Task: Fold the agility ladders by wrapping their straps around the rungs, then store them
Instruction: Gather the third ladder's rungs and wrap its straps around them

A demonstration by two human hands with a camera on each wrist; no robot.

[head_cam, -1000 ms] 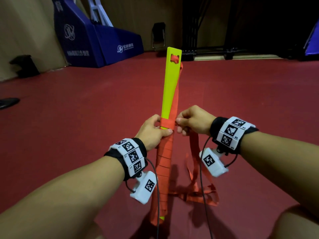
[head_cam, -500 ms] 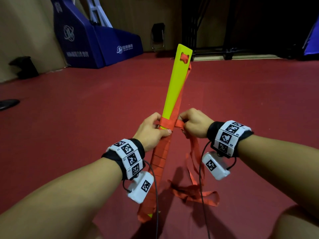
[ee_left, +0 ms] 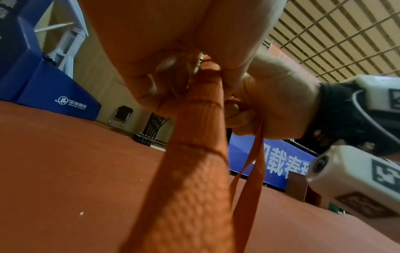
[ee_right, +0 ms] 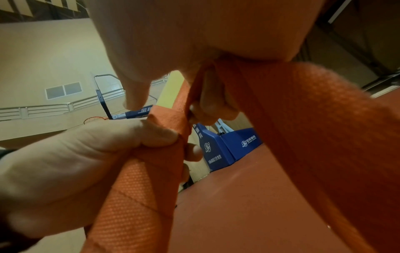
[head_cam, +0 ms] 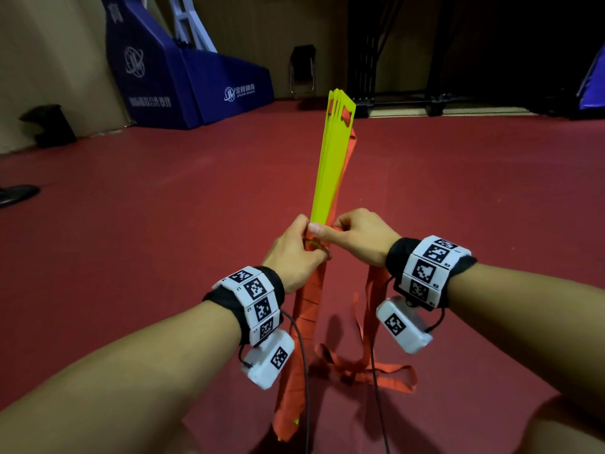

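A stack of yellow-green ladder rungs (head_cam: 330, 165) stands nearly upright in front of me, its lower half wound in orange strap (head_cam: 307, 299). My left hand (head_cam: 296, 253) grips the bundle at the top of the wrapping (ee_right: 151, 137). My right hand (head_cam: 355, 235) pinches the loose strap against the rungs at the same height, thumb laid across toward the left hand. In the left wrist view the wrapped bundle (ee_left: 201, 137) runs down from both hands and two loose strap lengths (ee_left: 253, 164) hang from the right hand (ee_left: 270, 106). More slack strap (head_cam: 370, 371) lies bunched on the floor.
The red sports floor (head_cam: 163, 224) spreads all around. A blue padded hoop base (head_cam: 183, 77) stands at the back left, a folding chair (head_cam: 302, 73) and a dark wheeled rack (head_cam: 402, 103) behind the rungs. A dark object (head_cam: 18, 194) lies at the left edge.
The rung stack has turned so its several thin edges face me and stands more upright. My right hand has come in close against the left at the top of the wrapping.
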